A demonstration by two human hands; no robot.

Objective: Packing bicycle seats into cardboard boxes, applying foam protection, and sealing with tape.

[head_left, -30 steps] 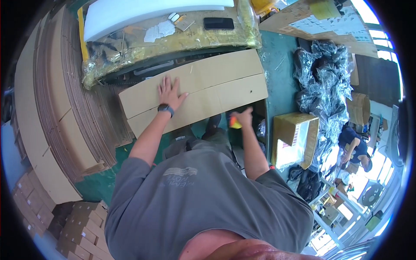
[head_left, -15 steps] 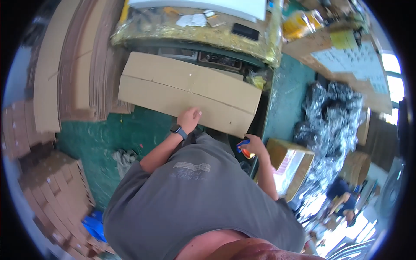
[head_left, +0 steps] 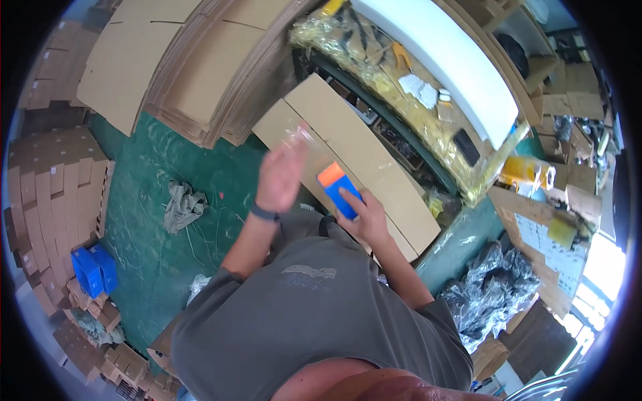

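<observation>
A long cardboard box (head_left: 382,175) lies slantwise in front of me, its top flaps closed along a lengthwise seam. In my right hand (head_left: 368,217) is a blue and orange tape dispenser (head_left: 340,192), held over the near side of the box with its orange end pointing away. My left hand (head_left: 281,177) is at the box's near left edge, fingers stretched out and somewhat blurred. By its fingertips, a shiny patch of clear tape (head_left: 299,136) shows on the cardboard. Whether the fingers touch the tape is hard to see.
Stacked flat cardboard sheets (head_left: 207,67) stand at the far left. Behind the box is a workbench edged in yellow wrap (head_left: 381,83), with a phone (head_left: 466,147) on it. A grey cloth (head_left: 184,206) lies on the green floor; black plastic wrap (head_left: 491,291) is heaped at right.
My view has turned, so the box now slants down to the right. The tape dispenser has come from beside the box's right end to over it. My left hand has shifted toward the left end.
</observation>
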